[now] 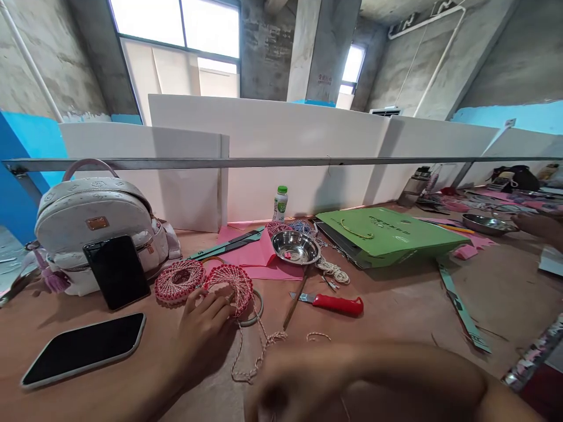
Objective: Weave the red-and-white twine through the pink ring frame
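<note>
L hand (202, 331) is on the red-and-white twine ring (233, 287), fingers (211, 302) curled closed over its lower edge in what looks like a firm pinch. The ring sits low on the surface (387, 316), just L of a thin metal hoop (259, 308) & just R of a matching 2nd ring (178, 281). Can't tell if it's lifted or resting. A loose twine tail (255, 363) trails down from there, near R hand (281, 390), which is badly blurred across the bottom of the view. Can't tell if its fingers are open or shut, or if they hold anything.

Best handling here: steady pinch, ring kept flat, tail kept slack & clear of the hoop so it doesn't snag.

Nearby: red-handled utility knife (338, 304), steel bowl (295, 247) on pink paper (246, 249), two phones (116, 272) (83, 350), white backpack (92, 211). Another person's hand (536, 225) is at far R, well apart.
</note>
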Motion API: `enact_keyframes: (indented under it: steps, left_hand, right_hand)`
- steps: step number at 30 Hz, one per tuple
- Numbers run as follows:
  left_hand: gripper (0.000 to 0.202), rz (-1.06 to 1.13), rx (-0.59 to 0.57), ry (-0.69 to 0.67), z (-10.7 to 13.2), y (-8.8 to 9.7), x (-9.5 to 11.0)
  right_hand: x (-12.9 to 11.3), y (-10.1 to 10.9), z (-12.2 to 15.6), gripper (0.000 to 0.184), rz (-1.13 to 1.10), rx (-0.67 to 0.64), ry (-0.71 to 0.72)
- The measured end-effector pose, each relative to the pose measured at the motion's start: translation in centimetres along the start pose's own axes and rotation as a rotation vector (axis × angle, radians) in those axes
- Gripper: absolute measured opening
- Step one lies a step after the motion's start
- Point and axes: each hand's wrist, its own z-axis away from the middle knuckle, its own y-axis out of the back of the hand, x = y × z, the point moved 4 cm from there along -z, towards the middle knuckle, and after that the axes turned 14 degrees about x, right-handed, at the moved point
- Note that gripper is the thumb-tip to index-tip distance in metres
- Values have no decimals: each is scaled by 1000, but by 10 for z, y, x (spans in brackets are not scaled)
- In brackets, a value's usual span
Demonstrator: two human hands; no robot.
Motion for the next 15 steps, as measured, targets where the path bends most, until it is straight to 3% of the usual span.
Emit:
enact_keyframes:
  steps: [1,3,5,7,10,15]
  left_hand:
    - [11,-2,6,-10,0,0,1]
    - [13,-18,25,-49,-1,1,2]
    - [14,-36,57,-99,-1,2,3]
    - [16,-46,64,-123,0,2,2]
    - [13,-40,43,-100,3,-1,-2]
    - [11,-28,-4,-54,8,-7,-9]
  right_hand:
    - [8,18,-5,8,64,145,-39]
    - [24,64,-13,14,382,646,-178]
    - [38,91,-22,20,492,814,-249]
    - [50,101,-32,22,548,849,-285]
    - [64,99,-43,21,585,853,-315]
    - [76,98,-51,20,485,848,-318]
